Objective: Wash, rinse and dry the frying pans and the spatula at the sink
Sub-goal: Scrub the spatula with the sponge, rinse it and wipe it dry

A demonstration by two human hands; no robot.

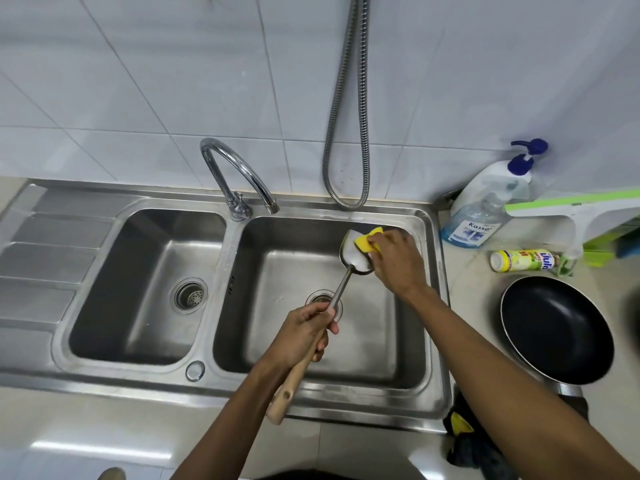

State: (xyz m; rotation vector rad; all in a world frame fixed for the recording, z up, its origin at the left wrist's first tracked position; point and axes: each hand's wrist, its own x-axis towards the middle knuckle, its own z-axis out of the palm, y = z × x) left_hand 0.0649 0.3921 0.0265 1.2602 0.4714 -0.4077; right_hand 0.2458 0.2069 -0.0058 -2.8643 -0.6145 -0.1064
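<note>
Over the right sink basin (263, 341) my left hand (301, 336) grips the wooden handle of a metal spatula (341, 285), blade pointing away. The blade (353, 256) is covered in white foam. My right hand (394, 261) holds a yellow sponge (363, 242) pressed against the blade. A black frying pan (554, 329) sits on the counter right of the sink, empty, its handle hidden below my right forearm.
A curved chrome tap (239, 174) stands between the two basins, no water running. A metal hose (346, 140) hangs on the tiled wall. Pump bottles (485, 209), a lying yellow bottle (523, 260) and a green-white squeegee (581, 213) crowd the right counter. A dark cloth (467, 441) lies near the counter's front edge.
</note>
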